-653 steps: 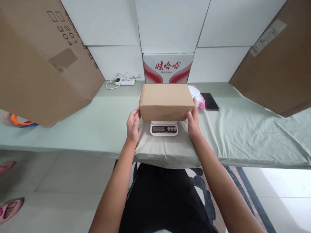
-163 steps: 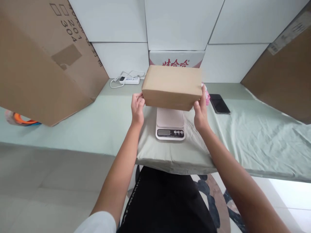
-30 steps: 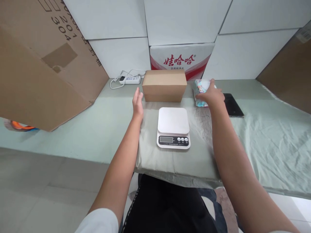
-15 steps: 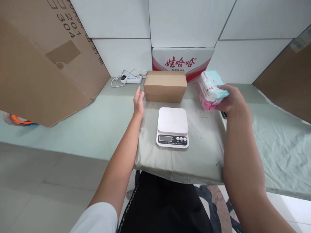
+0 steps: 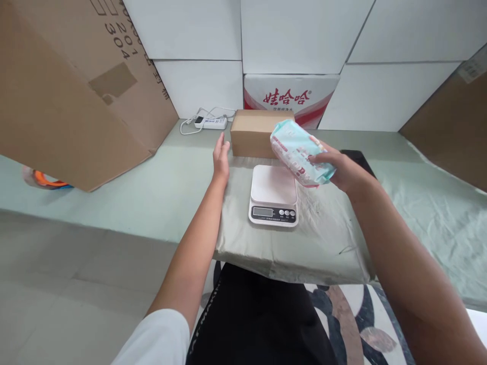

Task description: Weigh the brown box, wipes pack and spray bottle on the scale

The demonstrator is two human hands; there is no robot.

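My right hand grips a soft plastic pack, light blue, white and pink, that looks like wet wipes. The pack is tilted in the air over the right edge of a white digital kitchen scale. Nothing rests on the scale's plate, and its small display looks blank. My left hand is held edge-down with fingers stretched, left of the scale and near the corner of a closed brown cardboard box. Behind the pack, part of that box is hidden.
A white power strip with its cord lies at the back left. Large cardboard flaps stand at the left and right. A black object sits behind my right wrist. White boxes line the back, one with red lettering.
My right hand has brought the pack leftward from the table's right side to the scale, turning it so a broad face shows. My left hand stays about where it was; the view shifted slightly.
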